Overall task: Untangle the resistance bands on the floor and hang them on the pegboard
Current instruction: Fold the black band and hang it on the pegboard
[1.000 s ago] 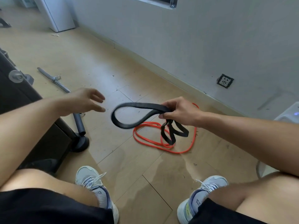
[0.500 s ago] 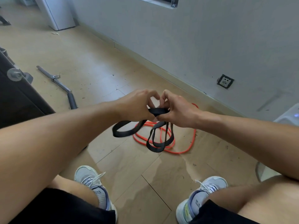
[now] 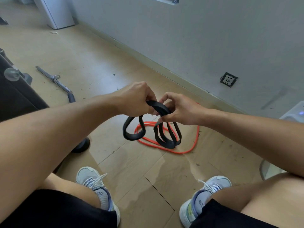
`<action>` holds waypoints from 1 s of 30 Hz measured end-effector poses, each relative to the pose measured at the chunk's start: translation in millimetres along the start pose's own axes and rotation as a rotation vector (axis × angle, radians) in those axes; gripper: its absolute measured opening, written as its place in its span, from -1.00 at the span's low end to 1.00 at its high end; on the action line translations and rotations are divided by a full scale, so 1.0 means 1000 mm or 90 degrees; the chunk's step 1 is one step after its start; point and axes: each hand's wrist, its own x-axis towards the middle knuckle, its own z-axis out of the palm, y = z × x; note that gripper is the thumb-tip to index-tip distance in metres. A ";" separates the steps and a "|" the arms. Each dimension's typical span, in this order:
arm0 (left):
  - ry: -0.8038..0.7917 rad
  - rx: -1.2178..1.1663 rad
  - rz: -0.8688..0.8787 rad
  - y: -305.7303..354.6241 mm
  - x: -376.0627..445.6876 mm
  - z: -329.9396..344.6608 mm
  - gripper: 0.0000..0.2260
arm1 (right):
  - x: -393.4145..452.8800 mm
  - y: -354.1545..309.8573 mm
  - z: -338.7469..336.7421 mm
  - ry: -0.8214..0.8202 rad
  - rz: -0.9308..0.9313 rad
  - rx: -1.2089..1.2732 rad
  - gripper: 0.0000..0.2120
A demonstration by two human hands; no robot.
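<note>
My left hand (image 3: 136, 99) and right hand (image 3: 178, 109) each have fingers curled round the black band (image 3: 158, 106), held up between them, its loops dangling over the orange band (image 3: 185, 151) lying on the floor (image 3: 98, 55). It looks light, floppy and grippy — I'd hold the flat top stretch, not the twisted loops.

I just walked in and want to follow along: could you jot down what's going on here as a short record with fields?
Place: wooden floor beside a grey wall
Left hand: grips the black band
Right hand: pinches the same band
Black band: held above the floor, loops hanging down
Orange band: lying on the floor, untouched
Metal bar: on the floor, to the left
Pegboard: not in view
Done so far: nothing hung yet
</note>
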 end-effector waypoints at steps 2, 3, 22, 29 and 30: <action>-0.004 0.010 -0.002 -0.002 -0.001 0.002 -0.90 | -0.002 0.003 0.000 0.008 0.001 -0.031 -0.71; -0.006 0.017 -0.004 -0.003 -0.001 0.003 -0.91 | -0.003 0.004 0.000 0.016 -0.006 -0.047 -0.74; -0.009 0.052 -0.037 -0.006 -0.005 0.000 -0.89 | 0.003 0.010 0.002 0.025 -0.056 -0.131 -0.67; 0.001 0.047 -0.045 -0.005 -0.006 -0.003 -0.92 | -0.002 0.011 0.004 -0.008 -0.017 -0.133 -0.75; 0.000 0.048 -0.046 -0.005 -0.006 -0.003 -0.93 | -0.002 0.012 0.005 -0.016 -0.016 -0.145 -0.80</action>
